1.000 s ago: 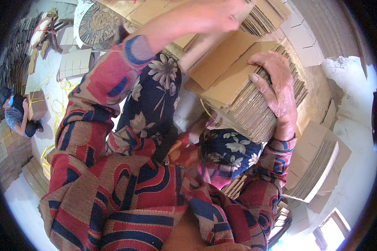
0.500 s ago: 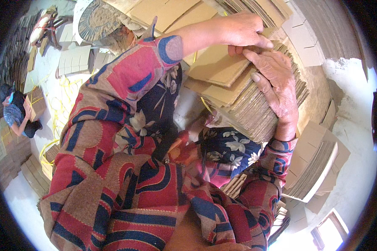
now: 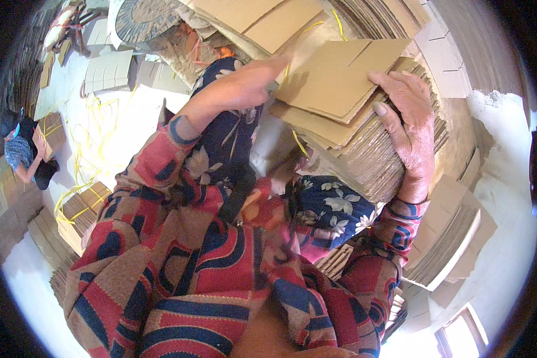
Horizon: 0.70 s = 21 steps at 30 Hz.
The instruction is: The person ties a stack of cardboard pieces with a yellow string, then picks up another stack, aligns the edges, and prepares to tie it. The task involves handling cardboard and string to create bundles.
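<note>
Pale floor (image 3: 119, 128), littered with loose yellow strapping (image 3: 89, 161). Stacks of flattened cardboard ring the space: a bundle tied with yellow strap (image 3: 80, 212) at lower left, a leaning pile (image 3: 453, 238) at right, more sheets (image 3: 110, 71) spread on the floor at upper left. A round woven mat or basket (image 3: 146, 21) sits near the top edge. At far left another person (image 3: 27, 158) bends over a carton. A window (image 3: 459, 334) shows at lower right. Strong daylight, white wall at right.

The stack of flat cardboard sheets (image 3: 370, 149) rests in front of the person, edges fanned toward the lower right. The top sheet (image 3: 340, 77) lies on it, slightly askew. Right hand (image 3: 406, 128) lies spread over the stack's right side, fingers on the top sheet's edge, thumb along the fanned edges, gripping. Left hand (image 3: 253, 83) is at the top sheet's left edge, fingers closed on it as far as can be seen; the fingertips are hidden behind the cardboard.

Against half a second ago: the left hand has drawn back from the upper right of the stack to the sheet's left edge. The right hand has stayed on the stack. The top sheet now lies more exposed.
</note>
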Each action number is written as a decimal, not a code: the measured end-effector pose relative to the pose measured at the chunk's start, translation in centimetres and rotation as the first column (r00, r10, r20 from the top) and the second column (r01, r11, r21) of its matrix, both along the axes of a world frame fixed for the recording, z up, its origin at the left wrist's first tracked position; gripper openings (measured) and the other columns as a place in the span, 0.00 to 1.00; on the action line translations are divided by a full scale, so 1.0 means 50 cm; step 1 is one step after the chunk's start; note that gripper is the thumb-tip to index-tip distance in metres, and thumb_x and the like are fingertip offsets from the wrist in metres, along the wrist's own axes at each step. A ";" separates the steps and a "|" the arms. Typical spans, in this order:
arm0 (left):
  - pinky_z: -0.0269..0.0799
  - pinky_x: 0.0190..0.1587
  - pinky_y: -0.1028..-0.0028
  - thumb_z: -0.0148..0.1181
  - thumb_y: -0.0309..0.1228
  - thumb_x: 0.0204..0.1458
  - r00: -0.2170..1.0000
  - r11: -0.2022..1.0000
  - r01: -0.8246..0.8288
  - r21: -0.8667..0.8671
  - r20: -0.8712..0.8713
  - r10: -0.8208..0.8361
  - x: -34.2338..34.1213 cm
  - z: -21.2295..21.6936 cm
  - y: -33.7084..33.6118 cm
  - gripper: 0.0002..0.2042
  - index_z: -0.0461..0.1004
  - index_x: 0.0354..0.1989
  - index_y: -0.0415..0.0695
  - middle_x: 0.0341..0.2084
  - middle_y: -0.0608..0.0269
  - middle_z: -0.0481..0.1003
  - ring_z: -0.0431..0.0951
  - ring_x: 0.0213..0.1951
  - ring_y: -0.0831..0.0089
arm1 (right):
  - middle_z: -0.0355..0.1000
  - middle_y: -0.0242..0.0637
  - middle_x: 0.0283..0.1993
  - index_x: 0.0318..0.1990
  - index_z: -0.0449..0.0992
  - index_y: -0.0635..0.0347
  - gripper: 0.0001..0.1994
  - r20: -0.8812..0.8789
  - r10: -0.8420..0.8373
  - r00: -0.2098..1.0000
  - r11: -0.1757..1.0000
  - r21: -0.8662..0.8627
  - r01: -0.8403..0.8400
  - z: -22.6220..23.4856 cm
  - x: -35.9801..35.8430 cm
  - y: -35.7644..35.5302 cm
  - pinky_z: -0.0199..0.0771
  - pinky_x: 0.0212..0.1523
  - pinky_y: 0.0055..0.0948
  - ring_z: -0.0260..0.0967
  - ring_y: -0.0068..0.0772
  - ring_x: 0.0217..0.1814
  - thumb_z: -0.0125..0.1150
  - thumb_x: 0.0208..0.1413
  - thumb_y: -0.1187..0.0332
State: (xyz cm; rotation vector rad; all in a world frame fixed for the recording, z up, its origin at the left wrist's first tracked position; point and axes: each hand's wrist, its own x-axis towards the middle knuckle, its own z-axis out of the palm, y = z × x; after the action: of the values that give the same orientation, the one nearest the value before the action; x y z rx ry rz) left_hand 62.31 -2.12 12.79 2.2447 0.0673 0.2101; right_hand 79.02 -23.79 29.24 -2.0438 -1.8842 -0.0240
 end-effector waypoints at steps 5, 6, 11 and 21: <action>0.50 0.67 0.64 0.48 0.16 0.37 0.982 0.980 0.187 -0.073 0.012 -0.186 0.026 -0.043 -0.024 0.34 0.62 0.61 0.42 0.64 0.46 0.57 0.55 0.66 0.56 | 0.74 0.42 0.43 0.47 0.75 0.63 0.17 -0.006 0.008 1.000 1.000 0.000 -0.008 -0.002 0.002 0.000 0.58 0.58 0.43 0.68 0.46 0.50 0.57 0.52 0.64; 0.52 0.65 0.65 0.49 0.19 0.41 0.989 0.976 0.150 -0.160 0.030 -0.147 0.037 -0.032 -0.024 0.30 0.64 0.60 0.41 0.63 0.48 0.59 0.57 0.65 0.58 | 0.74 0.42 0.43 0.47 0.75 0.63 0.17 0.000 -0.009 1.000 1.000 0.004 0.009 -0.004 -0.001 -0.001 0.58 0.58 0.43 0.68 0.46 0.50 0.57 0.52 0.64; 0.59 0.59 0.71 0.52 0.41 0.58 0.973 0.868 -0.061 -0.492 0.163 0.161 0.144 -0.006 0.000 0.21 0.69 0.56 0.42 0.55 0.58 0.69 0.66 0.58 0.69 | 0.74 0.40 0.43 0.45 0.76 0.62 0.15 0.008 0.007 1.000 1.000 0.000 -0.007 -0.001 0.000 -0.003 0.59 0.57 0.43 0.68 0.45 0.50 0.58 0.51 0.65; 0.64 0.55 0.71 0.40 0.52 0.62 0.990 0.630 0.070 -0.773 0.133 0.054 0.366 -0.037 -0.025 0.27 0.74 0.51 0.40 0.46 0.60 0.75 0.71 0.48 0.72 | 0.75 0.39 0.42 0.46 0.76 0.59 0.16 0.008 0.038 0.999 0.999 0.006 -0.038 -0.004 0.009 0.005 0.59 0.56 0.43 0.68 0.44 0.50 0.58 0.52 0.62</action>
State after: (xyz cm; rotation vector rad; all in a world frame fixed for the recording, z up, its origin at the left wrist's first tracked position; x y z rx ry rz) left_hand 80.63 -3.37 10.92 1.3398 0.0555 0.2746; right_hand 79.50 -23.52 29.03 -2.0062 -1.9256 -0.0281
